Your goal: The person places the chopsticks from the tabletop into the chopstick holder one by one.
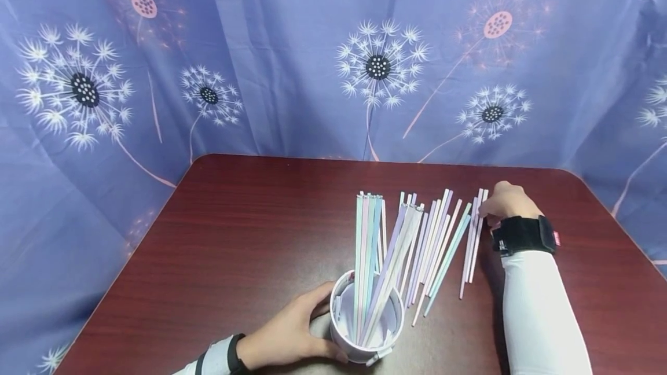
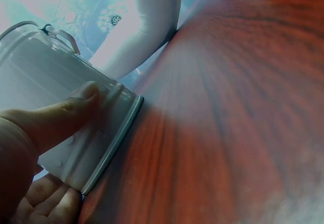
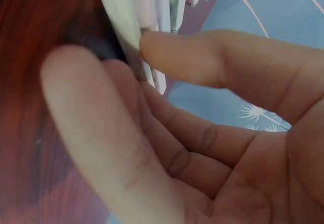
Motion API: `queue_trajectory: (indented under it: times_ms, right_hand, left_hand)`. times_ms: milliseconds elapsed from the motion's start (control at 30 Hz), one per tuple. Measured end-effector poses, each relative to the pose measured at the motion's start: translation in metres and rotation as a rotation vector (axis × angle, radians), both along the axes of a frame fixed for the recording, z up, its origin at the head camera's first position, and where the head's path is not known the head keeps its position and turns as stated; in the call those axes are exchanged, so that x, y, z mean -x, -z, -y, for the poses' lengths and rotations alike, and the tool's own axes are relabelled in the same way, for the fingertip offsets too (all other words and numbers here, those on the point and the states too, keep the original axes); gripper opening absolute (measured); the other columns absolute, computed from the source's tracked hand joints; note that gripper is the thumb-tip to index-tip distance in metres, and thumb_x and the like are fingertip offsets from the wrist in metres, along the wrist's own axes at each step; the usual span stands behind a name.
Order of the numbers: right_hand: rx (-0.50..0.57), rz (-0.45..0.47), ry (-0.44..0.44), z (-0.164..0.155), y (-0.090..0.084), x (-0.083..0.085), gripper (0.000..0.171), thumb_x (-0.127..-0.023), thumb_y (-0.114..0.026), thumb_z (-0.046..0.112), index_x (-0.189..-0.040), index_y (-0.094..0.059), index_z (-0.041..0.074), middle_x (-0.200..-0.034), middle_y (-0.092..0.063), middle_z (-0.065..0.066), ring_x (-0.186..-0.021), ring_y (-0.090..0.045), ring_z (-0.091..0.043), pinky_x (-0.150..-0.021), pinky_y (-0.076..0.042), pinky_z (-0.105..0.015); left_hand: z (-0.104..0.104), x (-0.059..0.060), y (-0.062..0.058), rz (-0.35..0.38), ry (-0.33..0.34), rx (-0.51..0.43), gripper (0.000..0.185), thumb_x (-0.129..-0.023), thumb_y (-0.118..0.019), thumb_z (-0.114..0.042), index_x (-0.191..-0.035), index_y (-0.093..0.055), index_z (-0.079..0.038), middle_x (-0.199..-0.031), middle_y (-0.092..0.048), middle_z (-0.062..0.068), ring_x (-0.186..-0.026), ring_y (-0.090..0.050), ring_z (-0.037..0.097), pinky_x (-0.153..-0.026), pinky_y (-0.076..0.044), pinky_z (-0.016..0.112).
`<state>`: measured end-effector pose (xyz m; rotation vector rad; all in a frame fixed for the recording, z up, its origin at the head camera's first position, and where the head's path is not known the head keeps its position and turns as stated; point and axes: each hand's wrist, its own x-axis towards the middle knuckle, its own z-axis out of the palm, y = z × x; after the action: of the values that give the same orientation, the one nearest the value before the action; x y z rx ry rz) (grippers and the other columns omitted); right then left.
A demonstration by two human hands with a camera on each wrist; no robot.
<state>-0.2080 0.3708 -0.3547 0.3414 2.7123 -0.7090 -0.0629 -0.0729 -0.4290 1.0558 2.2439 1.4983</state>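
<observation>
A small white bucket (image 1: 339, 337) stands near the front of the table, holding several long pastel sticks (image 1: 372, 247) that lean out over its far rim. My left hand (image 1: 292, 328) grips its side, the thumb (image 2: 66, 114) across the wall and fingers (image 2: 50, 198) around near the base. Farther back on the right, my right hand (image 1: 508, 201) is at the outermost loose sticks (image 1: 471, 242). Its thumb (image 3: 177, 54) presses one face of a pale stick (image 3: 124, 19), with the fingers bent along the other side, pinching it.
Between the bucket and my right hand, more loose pastel sticks (image 1: 435, 247) lie side by side on the dark red wooden table (image 1: 234, 236). A blue curtain (image 1: 307, 74) with dandelion prints hangs behind the table and at its sides.
</observation>
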Motion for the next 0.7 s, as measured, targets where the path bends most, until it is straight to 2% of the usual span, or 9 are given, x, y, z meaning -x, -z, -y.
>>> queue_trajectory:
  times_ms: [200,300,433,567,700]
  right_hand:
    - [0.083,0.070,0.031,-0.001,0.004,0.000,0.018,-0.078,-0.061,0.015,-0.076,-0.057,-0.003,-0.059,-0.059,-0.005,-0.053,-0.063,-0.017,-0.054,-0.054,-0.034]
    - [0.045,0.063,0.028,-0.001,0.005,-0.003,0.020,-0.078,-0.061,0.018,-0.077,-0.059,-0.002,-0.060,-0.062,-0.004,-0.054,-0.065,-0.016,-0.055,-0.053,-0.034]
    - [-0.002,0.011,0.016,-0.002,0.000,-0.007,0.024,-0.080,-0.063,0.024,-0.075,-0.061,0.000,-0.059,-0.062,-0.003,-0.053,-0.063,-0.017,-0.053,-0.050,-0.034]
    - [-0.006,-0.068,-0.018,0.002,-0.015,-0.009,0.036,-0.084,-0.065,0.031,-0.085,-0.066,-0.004,-0.062,-0.066,-0.003,-0.057,-0.067,-0.018,-0.055,-0.053,-0.034]
    - [-0.078,-0.236,-0.060,0.018,-0.041,-0.017,0.037,-0.087,-0.064,0.038,-0.090,-0.071,0.001,-0.061,-0.066,-0.001,-0.061,-0.063,-0.018,-0.054,-0.046,-0.032]
  left_hand:
    - [0.002,-0.001,0.000,-0.001,-0.010,0.001,0.084,-0.068,-0.087,-0.041,-0.140,-0.044,-0.031,-0.128,-0.058,-0.014,-0.116,-0.056,0.008,-0.098,-0.043,0.023]
    - [0.003,-0.001,0.000,-0.009,-0.016,0.007,0.086,-0.068,-0.087,-0.042,-0.141,-0.043,-0.030,-0.129,-0.058,-0.013,-0.118,-0.056,0.008,-0.100,-0.043,0.024]
    - [0.004,-0.001,0.000,-0.007,-0.014,0.004,0.088,-0.067,-0.087,-0.042,-0.142,-0.043,-0.029,-0.131,-0.057,-0.012,-0.122,-0.054,0.010,-0.104,-0.041,0.026]
    - [0.003,-0.001,0.000,0.012,-0.012,0.003,0.089,-0.067,-0.087,-0.043,-0.143,-0.042,-0.029,-0.133,-0.057,-0.012,-0.125,-0.053,0.010,-0.107,-0.039,0.027]
    - [0.003,0.000,0.001,0.015,-0.012,0.001,0.089,-0.067,-0.087,-0.043,-0.143,-0.042,-0.029,-0.133,-0.057,-0.012,-0.125,-0.053,0.011,-0.107,-0.039,0.027]
